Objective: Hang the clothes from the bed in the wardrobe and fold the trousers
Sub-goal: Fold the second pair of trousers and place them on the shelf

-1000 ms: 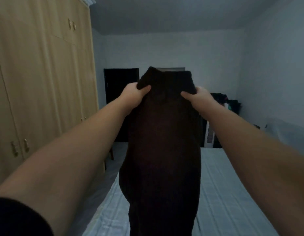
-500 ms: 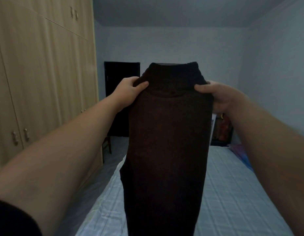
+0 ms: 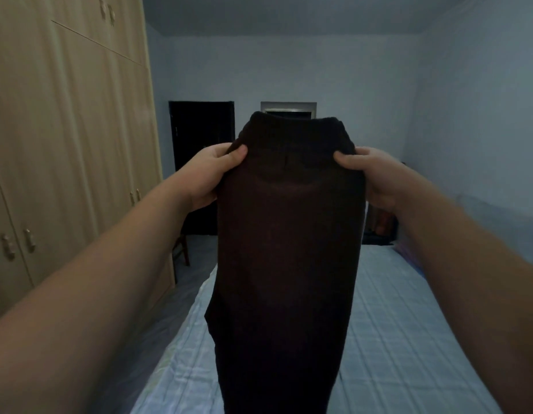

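A pair of dark brown trousers (image 3: 286,258) hangs straight down in front of me, waistband on top, held up at arm's length over the bed (image 3: 393,339). My left hand (image 3: 210,177) grips the left side of the waist, thumb on the front of the cloth. My right hand (image 3: 375,177) grips the right side the same way. The legs drop out of the frame at the bottom. The wardrobe (image 3: 65,150) with beige doors fills the left side, all doors closed.
The bed has a pale blue checked cover. A narrow floor strip (image 3: 157,333) runs between bed and wardrobe. A dark door (image 3: 199,162) stands at the far wall, a wooden chair (image 3: 181,249) below it. Dark items (image 3: 378,228) sit behind the bed's far end.
The view has dipped slightly and the trousers sit a little lower in it. Both hands keep the same grip on the waist.
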`<state>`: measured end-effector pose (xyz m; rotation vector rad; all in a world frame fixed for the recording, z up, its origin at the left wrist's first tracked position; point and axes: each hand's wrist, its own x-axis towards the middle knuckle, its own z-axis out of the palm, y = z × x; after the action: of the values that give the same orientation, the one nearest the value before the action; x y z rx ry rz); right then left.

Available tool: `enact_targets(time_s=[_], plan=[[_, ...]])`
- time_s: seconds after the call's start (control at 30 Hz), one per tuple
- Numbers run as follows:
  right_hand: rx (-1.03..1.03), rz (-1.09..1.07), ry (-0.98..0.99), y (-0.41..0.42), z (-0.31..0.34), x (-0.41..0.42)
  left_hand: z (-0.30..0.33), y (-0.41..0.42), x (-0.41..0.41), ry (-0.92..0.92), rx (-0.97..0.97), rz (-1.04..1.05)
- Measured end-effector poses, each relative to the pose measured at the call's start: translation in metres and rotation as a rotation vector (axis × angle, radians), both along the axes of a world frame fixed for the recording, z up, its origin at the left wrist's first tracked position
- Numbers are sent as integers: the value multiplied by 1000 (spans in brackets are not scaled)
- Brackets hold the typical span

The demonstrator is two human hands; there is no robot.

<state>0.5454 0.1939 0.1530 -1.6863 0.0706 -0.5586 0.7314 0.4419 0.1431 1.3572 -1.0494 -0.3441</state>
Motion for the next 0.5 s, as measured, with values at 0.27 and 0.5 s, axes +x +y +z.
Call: enact_targets(time_s=[0.27, 0.5], plan=[[48, 36, -35, -14, 14, -1, 9, -24, -5, -59, -120, 85], [84, -61, 28, -69, -8, 45, -13, -82, 36, -132, -18, 237]])
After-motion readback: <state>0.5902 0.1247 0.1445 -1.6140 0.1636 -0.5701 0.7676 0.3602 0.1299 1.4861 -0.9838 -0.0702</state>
